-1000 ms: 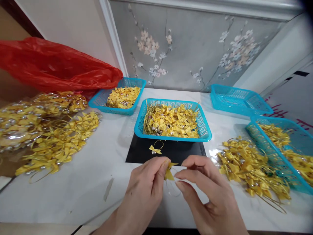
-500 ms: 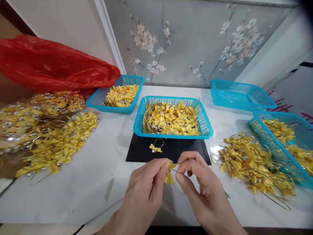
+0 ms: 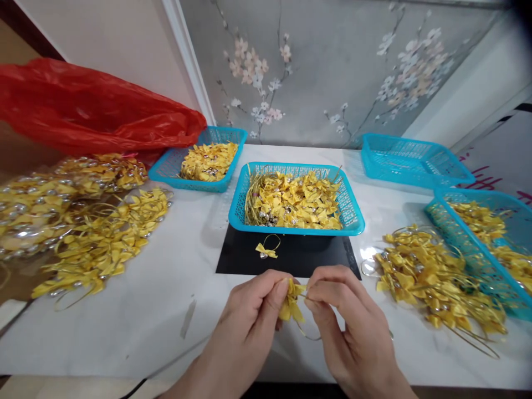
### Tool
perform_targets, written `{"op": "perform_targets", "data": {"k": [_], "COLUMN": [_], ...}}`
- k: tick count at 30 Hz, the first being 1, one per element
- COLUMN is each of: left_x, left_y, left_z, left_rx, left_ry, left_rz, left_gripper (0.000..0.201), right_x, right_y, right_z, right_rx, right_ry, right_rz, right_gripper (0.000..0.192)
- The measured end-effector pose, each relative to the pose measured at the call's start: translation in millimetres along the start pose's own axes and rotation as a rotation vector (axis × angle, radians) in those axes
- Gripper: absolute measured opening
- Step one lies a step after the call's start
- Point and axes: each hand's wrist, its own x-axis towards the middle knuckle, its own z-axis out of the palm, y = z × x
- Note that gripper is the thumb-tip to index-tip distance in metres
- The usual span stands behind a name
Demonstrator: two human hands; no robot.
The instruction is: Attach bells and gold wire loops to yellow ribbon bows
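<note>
Between the thumb and fingers of my left hand (image 3: 257, 318) is a yellow ribbon bow (image 3: 292, 302). My right hand (image 3: 349, 316) pinches a thin gold cord (image 3: 302, 295) that runs from this bow, and a loop of the cord hangs below. Ahead of my hands, a single bow with a silver bead and a cord loop (image 3: 266, 251) lies on the black mat (image 3: 307, 260). A blue basket (image 3: 297, 230) full of such bows stands at the mat's far side. Whether the held bow carries a bead is hidden by my fingers.
On the right, a loose pile of bows (image 3: 436, 277) lies beside another blue basket (image 3: 453, 249) of bows. A further blue basket (image 3: 415, 160) stands behind. To the left are more bows (image 3: 112, 238), a bow-filled basket (image 3: 162, 174) and a red plastic bag (image 3: 103, 111).
My right hand has shifted slightly right, away from my left, drawing the cord. More of the bow shows between my hands, and the cord loop below hangs in clearer view.
</note>
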Motion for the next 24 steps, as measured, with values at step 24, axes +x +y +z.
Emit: {"op": "perform_targets", "data": {"k": [24], "left_x": [-15.0], "left_y": [-2.7], "left_z": [4.6], "left_rx": [-0.386], "left_ry": [0.022], "left_rz": [-0.02], "left_gripper": [0.029], "right_x": [-5.5], "right_y": [0.6], "right_z": [14.2], "right_rx": [0.269], "right_ry": [0.146], "right_rz": [0.038], "right_gripper": [0.026]}}
